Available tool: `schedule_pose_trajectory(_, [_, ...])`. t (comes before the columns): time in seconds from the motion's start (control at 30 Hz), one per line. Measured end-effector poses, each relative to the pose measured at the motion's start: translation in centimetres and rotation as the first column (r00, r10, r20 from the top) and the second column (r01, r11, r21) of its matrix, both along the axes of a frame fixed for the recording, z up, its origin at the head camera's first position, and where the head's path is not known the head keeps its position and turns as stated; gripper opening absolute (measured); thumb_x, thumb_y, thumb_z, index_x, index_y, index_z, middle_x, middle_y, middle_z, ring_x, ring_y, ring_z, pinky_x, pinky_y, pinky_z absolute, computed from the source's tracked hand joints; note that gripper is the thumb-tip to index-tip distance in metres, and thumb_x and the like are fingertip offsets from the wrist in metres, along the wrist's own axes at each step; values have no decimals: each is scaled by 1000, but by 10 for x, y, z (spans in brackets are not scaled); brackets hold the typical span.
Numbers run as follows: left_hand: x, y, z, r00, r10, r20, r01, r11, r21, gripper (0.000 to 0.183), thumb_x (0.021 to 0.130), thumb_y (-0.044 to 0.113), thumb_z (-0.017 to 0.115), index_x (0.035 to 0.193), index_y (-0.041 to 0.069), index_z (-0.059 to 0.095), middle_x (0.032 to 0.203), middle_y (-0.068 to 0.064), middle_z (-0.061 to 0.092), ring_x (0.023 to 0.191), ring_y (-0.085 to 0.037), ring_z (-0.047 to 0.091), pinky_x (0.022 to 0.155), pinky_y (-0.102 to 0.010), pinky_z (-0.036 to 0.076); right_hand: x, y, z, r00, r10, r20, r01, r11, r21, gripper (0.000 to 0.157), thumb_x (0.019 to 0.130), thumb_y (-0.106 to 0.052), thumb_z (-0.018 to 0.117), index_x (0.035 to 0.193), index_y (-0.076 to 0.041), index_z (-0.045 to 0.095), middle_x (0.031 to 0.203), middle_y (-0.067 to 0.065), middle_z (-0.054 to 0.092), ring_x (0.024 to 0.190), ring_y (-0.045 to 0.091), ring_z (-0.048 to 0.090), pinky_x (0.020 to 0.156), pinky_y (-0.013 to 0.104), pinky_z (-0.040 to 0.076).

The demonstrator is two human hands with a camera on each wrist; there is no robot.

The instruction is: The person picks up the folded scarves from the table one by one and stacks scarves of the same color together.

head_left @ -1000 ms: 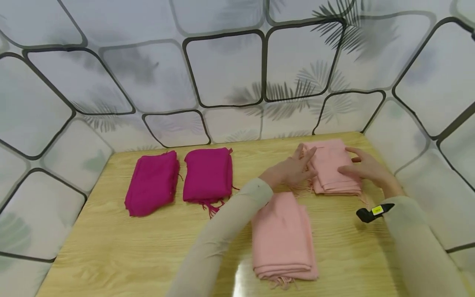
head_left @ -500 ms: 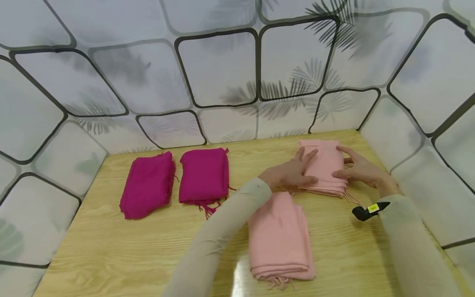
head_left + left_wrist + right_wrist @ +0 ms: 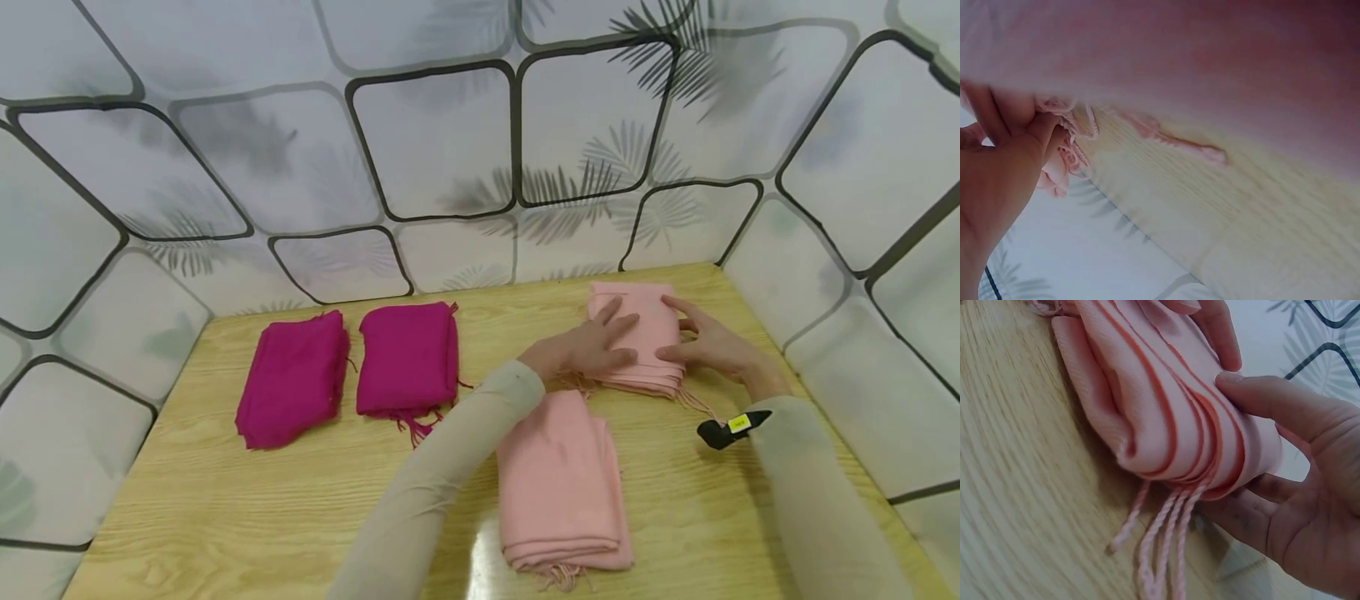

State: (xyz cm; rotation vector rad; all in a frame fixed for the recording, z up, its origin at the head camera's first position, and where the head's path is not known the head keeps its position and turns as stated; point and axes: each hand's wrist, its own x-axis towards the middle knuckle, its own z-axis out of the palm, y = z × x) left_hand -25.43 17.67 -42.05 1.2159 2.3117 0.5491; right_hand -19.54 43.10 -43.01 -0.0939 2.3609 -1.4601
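Observation:
A folded pink scarf (image 3: 637, 317) with twisted fringe lies at the back right of the table. My left hand (image 3: 588, 346) rests on its left side in the head view, fingers spread over the cloth. At the right edge, my right hand (image 3: 712, 342) grips the folds. The right wrist view shows its thumb on top of the layered pink scarf (image 3: 1166, 400) and its other fingers low along the side. In the left wrist view, my left hand (image 3: 1004, 162) is beside pink fringe, its fingertips partly hidden. A second folded pink scarf (image 3: 562, 483) lies nearer, beside my left forearm.
Two folded magenta scarves, one at far left (image 3: 292, 379) and one beside it (image 3: 408, 358), lie on the wooden table (image 3: 247, 500). A patterned wall covering (image 3: 442, 142) encloses the back and sides. A black device (image 3: 723, 432) sits at my right wrist.
The back pink scarf has shifted left between my hands, and its edges look straighter. My right hand moved left with it. The view has turned slightly; the other scarves stay put.

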Motion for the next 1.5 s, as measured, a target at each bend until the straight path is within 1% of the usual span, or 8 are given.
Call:
schedule_pose_trajectory(0.1, [-4,-4,-1,997,17,69,-22,998,64,69,104,50,38,161,26,8,166,-2,-18,153,-21,-2,121,-41,17,-1,-3,-4,1000,-1,11,2,998,-60,103,92,-20,73,161,-28,-3,155,38,12,133,48,36,85,29,51])
schedule_pose_trajectory(0.2, [-8,-8,0,991,21,132,-38,991,127,65,105,44,40,161,24,14,167,-3,-13,153,-15,-7,122,-38,16,-3,-8,-12,999,-11,38,17,984,-177,101,93,-16,70,160,-32,-3,157,36,9,136,43,30,86,22,49])
schedule_pose_trajectory(0.37, [-10,-11,0,983,24,179,-59,980,189,60,106,37,42,160,21,20,167,-5,-8,153,-15,-6,122,-38,13,-5,-19,-24,995,-33,97,68,920,-385,97,96,-7,65,158,-44,0,164,15,-11,147,30,6,112,26,29])
schedule_pose_trajectory(0.47, [-11,-12,0,977,28,213,-75,973,220,59,106,35,45,159,21,24,167,-4,-7,153,-16,-5,121,-39,15,-6,-24,-28,992,-45,115,93,886,-454,97,95,-4,64,157,-47,2,164,8,-19,148,26,-3,116,29,20])
schedule_pose_trajectory(0.7, [-19,-20,-5,952,19,305,-111,952,286,55,106,30,47,158,21,29,168,2,-5,153,-15,0,119,-39,23,-8,-34,-31,995,-55,84,89,868,-488,99,94,0,65,158,-44,3,163,9,-15,147,26,2,104,18,31])
schedule_pose_trajectory(0.9, [-17,-26,-11,930,23,368,-148,937,315,56,103,32,53,156,22,35,167,7,-3,152,-11,-1,119,-41,24,-9,-43,-35,996,-42,76,74,861,-502,98,94,1,64,158,-43,5,164,7,-14,148,26,2,103,18,31])
schedule_pose_trajectory(1.17, [-18,-26,-13,948,44,314,-147,938,313,63,99,33,62,155,24,36,167,5,-3,152,-13,-3,120,-42,22,-12,-47,-34,997,-46,70,74,870,-487,99,93,0,65,158,-45,5,164,6,-13,149,29,3,103,20,32])
schedule_pose_trajectory(1.5, [-21,-23,-13,945,48,323,-149,943,297,57,102,36,56,155,25,37,167,7,-6,152,-15,-4,120,-42,22,-15,-46,-35,996,-60,62,83,871,-484,96,95,0,64,158,-43,6,164,8,-8,146,27,13,96,15,38])
